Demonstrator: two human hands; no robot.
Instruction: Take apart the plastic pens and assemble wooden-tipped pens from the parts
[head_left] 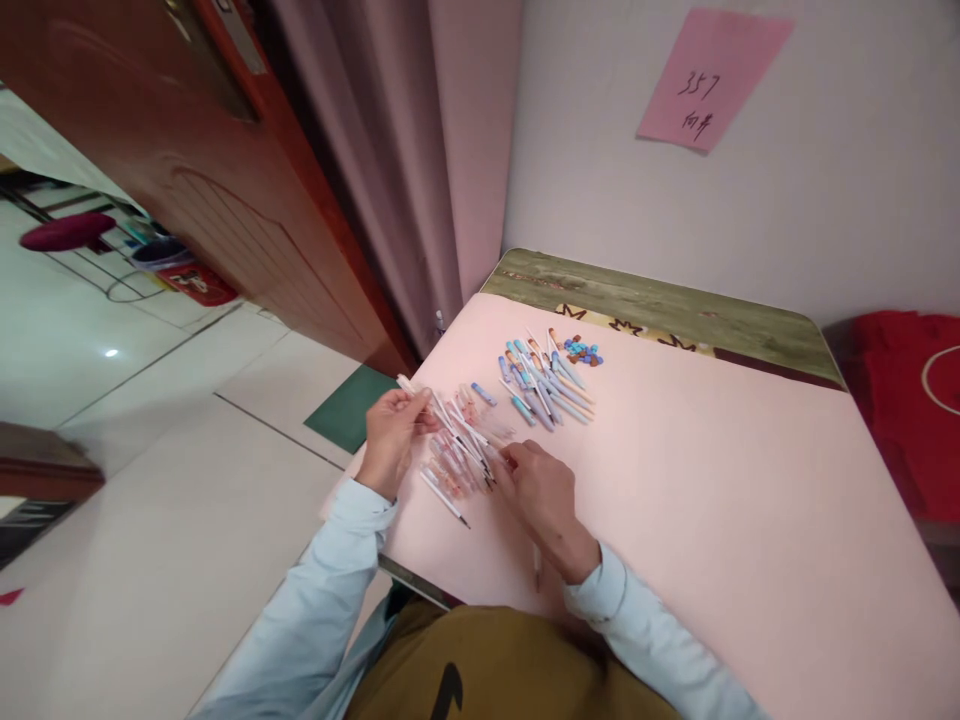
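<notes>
My left hand (396, 432) is closed, its thumb and fingers pinching the upper ends of several white pen refills (466, 440) with dark tips. These fan down toward my right hand (541, 492). Its fingers are closed near the lower part of the refills; what they pinch is too small to make out. Beneath lie clear, pinkish pen barrels (448, 468), partly covered by the refills. One loose refill (445, 498) rests at the near side of the barrels, and another slim piece (537, 568) lies by my right wrist.
Farther back on the pink-covered table (705, 520) is a pile of blue, teal and orange pen parts (544, 385). Small blue and brown pieces (583, 350) lie beside it. A curtain (480, 150) and wooden door (300, 200) stand left; a red item (900, 420) is right.
</notes>
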